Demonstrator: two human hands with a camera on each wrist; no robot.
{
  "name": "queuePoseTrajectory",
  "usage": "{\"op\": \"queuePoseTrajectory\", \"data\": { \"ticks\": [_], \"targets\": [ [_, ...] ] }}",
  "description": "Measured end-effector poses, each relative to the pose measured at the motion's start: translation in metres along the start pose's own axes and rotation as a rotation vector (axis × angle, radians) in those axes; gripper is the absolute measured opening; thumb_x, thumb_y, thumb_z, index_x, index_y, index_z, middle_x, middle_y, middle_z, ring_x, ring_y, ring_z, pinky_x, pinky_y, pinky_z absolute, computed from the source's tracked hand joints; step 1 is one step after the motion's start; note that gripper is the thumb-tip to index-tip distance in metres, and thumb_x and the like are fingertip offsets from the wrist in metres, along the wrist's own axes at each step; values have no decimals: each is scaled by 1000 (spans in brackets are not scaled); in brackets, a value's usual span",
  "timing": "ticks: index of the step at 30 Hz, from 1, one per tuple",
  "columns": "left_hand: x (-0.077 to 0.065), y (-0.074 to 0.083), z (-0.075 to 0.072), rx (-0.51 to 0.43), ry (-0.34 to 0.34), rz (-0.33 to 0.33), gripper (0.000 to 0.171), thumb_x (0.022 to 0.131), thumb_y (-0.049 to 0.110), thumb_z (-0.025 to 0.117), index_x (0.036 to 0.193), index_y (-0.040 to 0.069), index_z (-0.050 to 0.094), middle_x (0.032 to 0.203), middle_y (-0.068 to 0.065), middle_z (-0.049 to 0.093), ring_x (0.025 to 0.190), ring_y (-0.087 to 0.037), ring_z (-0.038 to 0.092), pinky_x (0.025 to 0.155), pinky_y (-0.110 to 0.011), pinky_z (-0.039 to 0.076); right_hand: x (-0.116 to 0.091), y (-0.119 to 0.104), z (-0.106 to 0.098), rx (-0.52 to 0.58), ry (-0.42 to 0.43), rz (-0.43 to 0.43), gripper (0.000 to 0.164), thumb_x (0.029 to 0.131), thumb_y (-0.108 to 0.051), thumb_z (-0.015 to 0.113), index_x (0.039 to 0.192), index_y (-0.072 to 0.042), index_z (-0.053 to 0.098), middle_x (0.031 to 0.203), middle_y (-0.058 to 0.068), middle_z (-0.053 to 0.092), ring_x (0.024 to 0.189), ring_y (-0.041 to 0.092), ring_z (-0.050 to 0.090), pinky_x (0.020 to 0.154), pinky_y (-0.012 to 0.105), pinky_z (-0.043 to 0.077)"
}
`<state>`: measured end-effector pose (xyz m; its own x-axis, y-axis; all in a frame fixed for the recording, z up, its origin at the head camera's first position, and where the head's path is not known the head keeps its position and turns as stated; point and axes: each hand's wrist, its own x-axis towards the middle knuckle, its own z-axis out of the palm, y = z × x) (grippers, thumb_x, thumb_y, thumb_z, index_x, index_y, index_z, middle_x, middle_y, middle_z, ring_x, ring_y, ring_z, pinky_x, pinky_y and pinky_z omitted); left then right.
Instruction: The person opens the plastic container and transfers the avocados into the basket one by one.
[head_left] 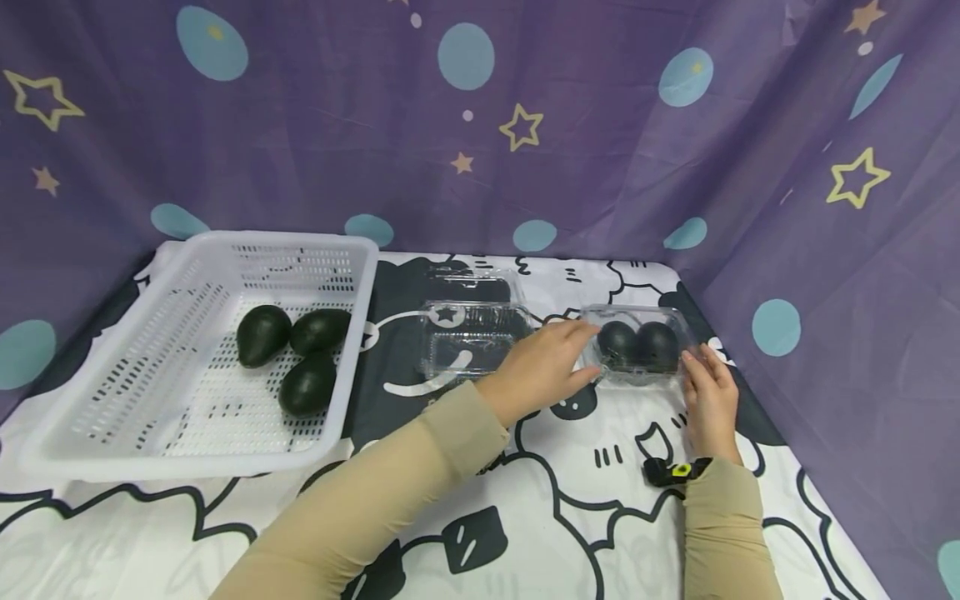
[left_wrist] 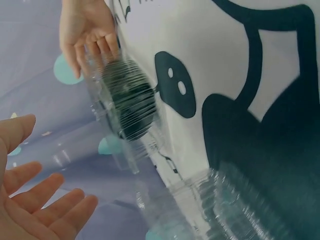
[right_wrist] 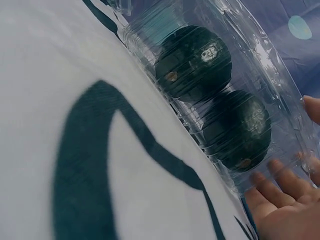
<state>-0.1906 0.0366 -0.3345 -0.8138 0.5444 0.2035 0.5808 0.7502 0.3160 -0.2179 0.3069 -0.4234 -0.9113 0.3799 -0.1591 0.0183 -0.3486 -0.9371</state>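
Observation:
A clear plastic clamshell box (head_left: 637,375) holds two dark green avocados (head_left: 618,343), seen under clear plastic in the right wrist view. At its right end is my right hand (head_left: 708,400), fingers (right_wrist: 285,185) fairly straight and touching the side. My left hand (head_left: 543,367) is near the box's left end, thumb and fingers spread; in the left wrist view its fingers (left_wrist: 45,192) hold nothing. An open clear clamshell box (head_left: 476,333) lies left of the first, partly behind my left hand. Three more avocados (head_left: 264,335) lie in a white plastic basket (head_left: 352,333).
The basket stands at the left of a table with a black-and-white cartoon cloth (head_left: 600,533). A purple curtain (head_left: 360,125) with stars and ovals hangs behind and along the right side. A black wrist strap (head_left: 671,472) is on my right wrist.

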Motion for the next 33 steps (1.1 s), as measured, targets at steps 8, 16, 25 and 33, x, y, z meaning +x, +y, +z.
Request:
{"op": "queuePoseTrajectory", "data": {
  "ticks": [8,16,25,33],
  "targets": [
    [11,4,21,13,-26,-18,60,100,40,56,151,12,41,155,-7,43,142,-22,43,113,-35,41,4,2,-8,5,-113,17,75,98,-13,60,160,-20,17,165,5,23,150,12,26,125,30,14],
    [21,9,40,60,-27,-11,58,100,40,57,150,13,44,156,-7,42,146,-22,37,115,-30,38,4,4,-8,12,-155,8,83,94,0,61,160,-20,14,165,7,21,151,17,24,114,20,34],
    [28,11,53,113,-15,-16,58,99,39,59,149,14,45,156,-7,41,147,-25,35,114,-31,40,5,6,-11,-89,-239,-25,94,91,8,62,161,-20,6,166,5,15,153,19,17,109,16,38],
    [32,7,63,109,-18,-52,54,100,38,57,147,12,47,156,-5,42,145,-21,38,114,-27,38,4,5,-16,-156,-320,-38,97,90,11,61,161,-19,2,168,6,10,155,25,11,123,32,23]
  ]
}}
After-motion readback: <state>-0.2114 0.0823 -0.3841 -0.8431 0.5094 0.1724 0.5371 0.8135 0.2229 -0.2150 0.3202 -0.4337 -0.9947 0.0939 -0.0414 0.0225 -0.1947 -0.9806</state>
